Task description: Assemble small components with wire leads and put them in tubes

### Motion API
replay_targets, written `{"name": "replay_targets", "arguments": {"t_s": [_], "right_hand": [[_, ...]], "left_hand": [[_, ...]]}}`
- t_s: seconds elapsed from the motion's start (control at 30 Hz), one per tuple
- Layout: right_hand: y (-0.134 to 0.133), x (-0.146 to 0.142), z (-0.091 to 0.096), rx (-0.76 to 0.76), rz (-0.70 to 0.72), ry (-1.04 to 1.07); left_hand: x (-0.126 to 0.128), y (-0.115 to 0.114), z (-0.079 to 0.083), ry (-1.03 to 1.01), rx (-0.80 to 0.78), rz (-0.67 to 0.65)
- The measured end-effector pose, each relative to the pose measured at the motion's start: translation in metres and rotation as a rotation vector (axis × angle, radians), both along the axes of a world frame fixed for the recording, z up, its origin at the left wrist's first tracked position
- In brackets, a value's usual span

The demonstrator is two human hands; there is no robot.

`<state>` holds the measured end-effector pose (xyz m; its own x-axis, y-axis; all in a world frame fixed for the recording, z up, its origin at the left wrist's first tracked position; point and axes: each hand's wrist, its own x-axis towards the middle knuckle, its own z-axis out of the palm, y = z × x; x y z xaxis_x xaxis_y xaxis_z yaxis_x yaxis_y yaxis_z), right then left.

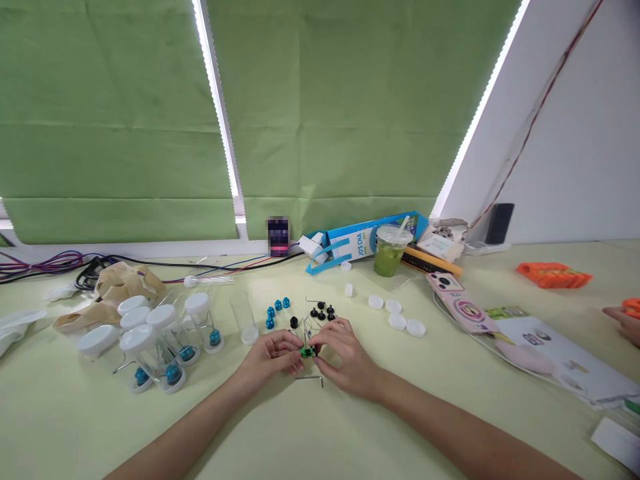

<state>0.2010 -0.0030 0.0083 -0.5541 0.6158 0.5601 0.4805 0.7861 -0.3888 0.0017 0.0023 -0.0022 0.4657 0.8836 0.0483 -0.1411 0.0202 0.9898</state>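
Note:
My left hand (270,357) and my right hand (345,357) meet at the middle of the pale green table, fingers pinched together on a small green part (308,351) held between them. A metal hex key (310,379) lies on the table just below the hands. Behind the hands sit several blue knobs (277,311) and several black knobs (320,312). An open clear tube (244,316) stands just left of the blue knobs.
Several capped clear tubes (150,340) with blue knobs inside stand at left, with crumpled brown paper (117,287) behind. White caps (397,317), an iced green drink (391,250), a blue carton (357,243), a pink phone (463,301) and leaflets (555,353) lie at right. Another person's hand (625,320) shows at the right edge.

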Motion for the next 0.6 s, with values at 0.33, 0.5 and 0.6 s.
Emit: {"name": "replay_targets", "arguments": {"t_s": [0.33,0.5,0.6], "right_hand": [[-0.0011,-0.0002,0.0024,-0.02,0.015,0.013],[-0.0017,0.0004,0.0015,-0.017,-0.005,-0.001],[-0.0016,0.0009,0.0005,-0.007,-0.053,0.001]], "left_hand": [[-0.0005,-0.0004,0.0017,0.001,0.001,0.0],[-0.0009,0.0008,0.0005,0.006,0.004,-0.005],[-0.0009,0.001,-0.0011,0.007,0.006,0.002]]}}
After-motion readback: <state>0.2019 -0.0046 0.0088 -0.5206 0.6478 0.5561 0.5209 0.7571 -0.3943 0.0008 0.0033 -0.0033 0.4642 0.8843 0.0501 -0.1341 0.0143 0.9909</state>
